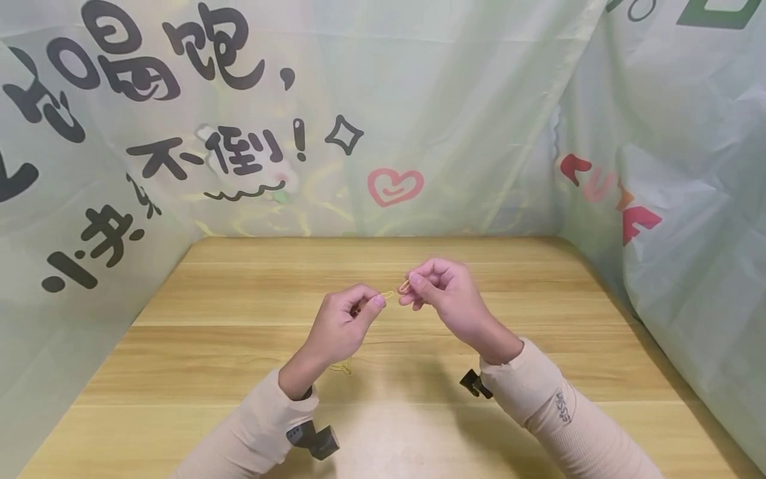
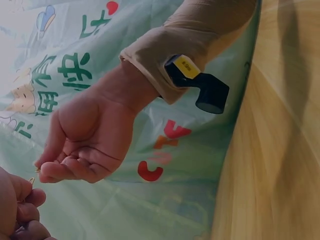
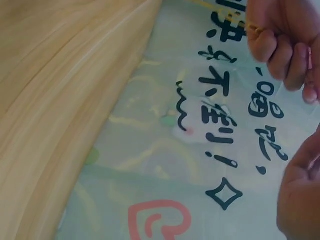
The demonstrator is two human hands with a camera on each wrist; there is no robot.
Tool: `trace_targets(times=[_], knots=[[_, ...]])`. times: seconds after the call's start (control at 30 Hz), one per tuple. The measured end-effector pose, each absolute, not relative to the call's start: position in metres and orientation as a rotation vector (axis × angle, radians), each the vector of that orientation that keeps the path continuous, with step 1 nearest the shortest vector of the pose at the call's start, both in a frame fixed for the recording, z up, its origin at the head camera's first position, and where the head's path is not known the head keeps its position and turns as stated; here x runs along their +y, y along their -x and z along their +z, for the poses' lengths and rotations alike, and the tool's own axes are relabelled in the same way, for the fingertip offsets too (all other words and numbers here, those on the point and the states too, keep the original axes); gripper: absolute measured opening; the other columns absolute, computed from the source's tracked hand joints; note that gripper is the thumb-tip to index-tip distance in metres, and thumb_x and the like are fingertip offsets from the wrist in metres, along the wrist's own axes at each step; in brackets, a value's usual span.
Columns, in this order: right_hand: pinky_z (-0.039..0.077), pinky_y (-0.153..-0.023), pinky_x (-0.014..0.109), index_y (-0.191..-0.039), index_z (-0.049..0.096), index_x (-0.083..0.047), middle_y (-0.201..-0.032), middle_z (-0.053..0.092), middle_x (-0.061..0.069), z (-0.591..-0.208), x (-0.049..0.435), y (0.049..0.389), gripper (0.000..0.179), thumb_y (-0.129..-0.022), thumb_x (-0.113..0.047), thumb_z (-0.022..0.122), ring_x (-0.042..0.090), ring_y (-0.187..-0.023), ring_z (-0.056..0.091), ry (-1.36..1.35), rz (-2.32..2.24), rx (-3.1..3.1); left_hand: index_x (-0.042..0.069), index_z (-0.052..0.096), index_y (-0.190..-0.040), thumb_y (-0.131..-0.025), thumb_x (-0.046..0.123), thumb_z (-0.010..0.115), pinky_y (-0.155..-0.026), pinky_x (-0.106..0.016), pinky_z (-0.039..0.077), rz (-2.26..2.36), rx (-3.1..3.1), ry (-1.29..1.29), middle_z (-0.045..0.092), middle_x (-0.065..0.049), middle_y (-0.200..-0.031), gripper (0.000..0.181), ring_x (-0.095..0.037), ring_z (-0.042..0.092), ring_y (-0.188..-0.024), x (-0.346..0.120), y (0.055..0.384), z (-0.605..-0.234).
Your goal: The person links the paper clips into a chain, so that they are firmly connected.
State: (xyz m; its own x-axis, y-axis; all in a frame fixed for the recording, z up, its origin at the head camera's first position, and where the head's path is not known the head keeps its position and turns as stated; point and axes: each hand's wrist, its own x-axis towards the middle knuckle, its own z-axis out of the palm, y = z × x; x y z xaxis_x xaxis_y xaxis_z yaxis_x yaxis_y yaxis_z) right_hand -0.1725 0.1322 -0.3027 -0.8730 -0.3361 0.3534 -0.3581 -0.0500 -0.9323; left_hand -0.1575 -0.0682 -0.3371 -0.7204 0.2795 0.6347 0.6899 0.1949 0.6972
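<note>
Over the middle of the table, the left hand [image 1: 344, 319] pinches a yellow paper clip [image 1: 387, 295] between thumb and index finger, its looped end sticking out to the right. The right hand [image 1: 451, 296] pinches another yellow paper clip [image 1: 404, 286]. A small gap separates the two clips. Below the left hand, more thin yellow loops [image 1: 342, 366] show, partly hidden by the wrist; whether they hang or lie on the table I cannot tell. In the left wrist view the right hand [image 2: 90, 137] faces the left hand [image 2: 20, 210]. Fingers hide most of both clips.
A light wooden table [image 1: 239, 372] lies beneath both hands. Printed cloth sheets [image 1: 467, 120] enclose it at the back and both sides. Black camera mounts [image 1: 314, 439] stick out from both beige sleeves, close above the tabletop.
</note>
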Motion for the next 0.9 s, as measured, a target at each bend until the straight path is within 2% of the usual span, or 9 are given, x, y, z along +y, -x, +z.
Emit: trace_targets(times=[0.13, 0.37, 0.57, 0.67, 0.8, 0.9], knots=[[0.051, -0.062, 0.026, -0.091, 0.059, 0.016, -0.076, 0.066, 0.007, -0.3026, 0.1303, 0.1699, 0.012, -0.094, 0.004, 0.058, 0.014, -0.066, 0.062, -0.827, 2.102, -2.145, 0.002, 0.065, -0.083, -0.093, -0.001, 0.058, -0.044, -0.022, 0.03, -1.476, -2.056, 0.949, 0.042, 0.006, -0.057, 0.012, -0.005, 0.034, -0.049, -0.067, 0.1593, -0.3391], [0.053, -0.061, 0.026, -0.092, 0.062, 0.011, -0.073, 0.065, 0.005, -0.3044, 0.1275, 0.1669, 0.008, -0.093, 0.004, 0.059, 0.012, -0.064, 0.063, -0.856, 2.111, -2.17, 0.003, 0.065, -0.083, -0.09, -0.003, 0.06, -0.044, -0.021, 0.028, -1.42, -1.964, 1.011, 0.041, 0.005, -0.056, 0.011, -0.003, 0.032, -0.05, -0.0644, 0.1607, -0.3414], [0.053, -0.06, 0.026, -0.092, 0.061, 0.012, -0.073, 0.064, 0.012, -0.3036, 0.1269, 0.1653, 0.009, -0.093, 0.004, 0.058, 0.011, -0.063, 0.063, -0.867, 2.102, -2.158, 0.004, 0.065, -0.083, -0.091, -0.002, 0.06, -0.043, -0.02, 0.028, -1.382, -1.892, 1.06, 0.041, 0.003, -0.056, 0.011, -0.003, 0.032, -0.05, -0.063, 0.1631, -0.3441], [0.053, -0.06, 0.025, -0.092, 0.061, 0.013, -0.073, 0.064, 0.011, -0.3026, 0.1269, 0.1646, 0.009, -0.093, 0.004, 0.057, 0.011, -0.062, 0.063, -0.871, 2.108, -2.15, 0.004, 0.064, -0.083, -0.092, -0.001, 0.06, -0.043, -0.019, 0.028, -1.37, -1.862, 1.087, 0.042, 0.002, -0.056, 0.011, -0.004, 0.032, -0.05, -0.063, 0.1641, -0.3452], [0.053, -0.06, 0.026, -0.093, 0.061, 0.013, -0.072, 0.064, 0.006, -0.3021, 0.1265, 0.1634, 0.009, -0.093, 0.005, 0.057, 0.011, -0.062, 0.063, -0.889, 2.096, -2.155, 0.003, 0.064, -0.084, -0.095, 0.005, 0.058, -0.043, -0.018, 0.028, -1.354, -1.852, 1.104, 0.041, 0.002, -0.056, 0.013, -0.004, 0.032, -0.05, -0.0628, 0.1644, -0.3461], [0.054, -0.059, 0.027, -0.091, 0.061, 0.013, -0.072, 0.064, 0.01, -0.3026, 0.1261, 0.163, 0.008, -0.093, 0.006, 0.058, 0.012, -0.061, 0.062, -0.898, 2.062, -2.153, 0.003, 0.065, -0.083, -0.1, 0.016, 0.055, -0.044, -0.017, 0.028, -1.315, -1.845, 1.101, 0.041, 0.003, -0.056, 0.024, -0.003, 0.032, -0.05, -0.0623, 0.1643, -0.346]])
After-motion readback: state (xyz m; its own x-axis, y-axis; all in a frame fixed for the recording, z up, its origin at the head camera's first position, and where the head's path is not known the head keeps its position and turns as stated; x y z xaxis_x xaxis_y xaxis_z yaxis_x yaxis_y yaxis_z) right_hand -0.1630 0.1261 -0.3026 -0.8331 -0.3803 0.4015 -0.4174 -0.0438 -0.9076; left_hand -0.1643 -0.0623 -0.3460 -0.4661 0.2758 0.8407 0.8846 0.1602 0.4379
